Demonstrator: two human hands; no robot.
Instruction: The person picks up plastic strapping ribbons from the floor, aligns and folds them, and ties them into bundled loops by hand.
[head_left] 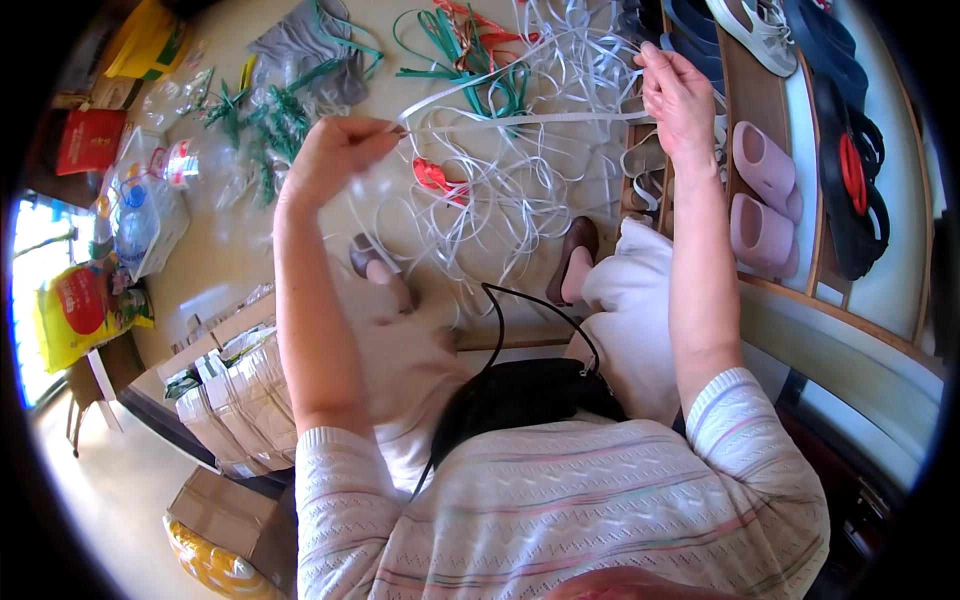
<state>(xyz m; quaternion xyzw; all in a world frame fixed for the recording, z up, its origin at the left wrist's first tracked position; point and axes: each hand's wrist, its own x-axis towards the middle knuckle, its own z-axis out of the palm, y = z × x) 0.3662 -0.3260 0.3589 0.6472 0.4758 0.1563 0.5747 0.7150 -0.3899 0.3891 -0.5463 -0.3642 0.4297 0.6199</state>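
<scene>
A white ribbon runs crosswise between two hands: the left hand pinches one part, the right hand another, above tangled strips.

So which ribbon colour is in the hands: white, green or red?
White ribbon, strung between left hand and right hand; green ribbon and red ribbon lie below, unheld.
</scene>
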